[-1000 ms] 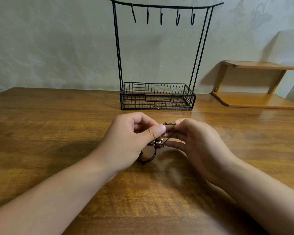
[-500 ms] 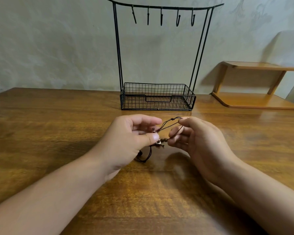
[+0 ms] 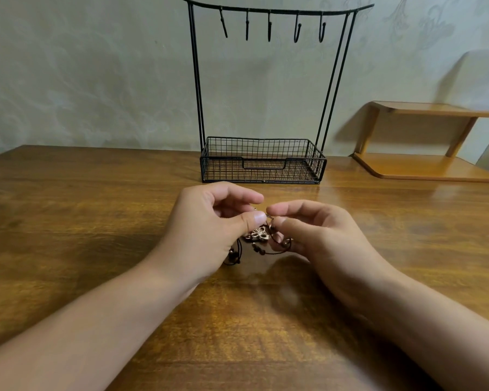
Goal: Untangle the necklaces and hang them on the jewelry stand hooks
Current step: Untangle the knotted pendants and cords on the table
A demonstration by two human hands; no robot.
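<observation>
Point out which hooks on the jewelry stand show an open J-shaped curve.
The two rightmost hooks show open J curves; the three to their left look like straight pegs from this angle. All hang empty.

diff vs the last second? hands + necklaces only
The cord loop that was drawn out between the hands half a second ago is gone; both hands now pinch close together again. A flower-shaped pendant now shows below the left hand thumb, and cord drapes the right hand fingers. Both hands still grip the tangled necklaces. The jewelry stand and its bare hooks are unchanged.
</observation>
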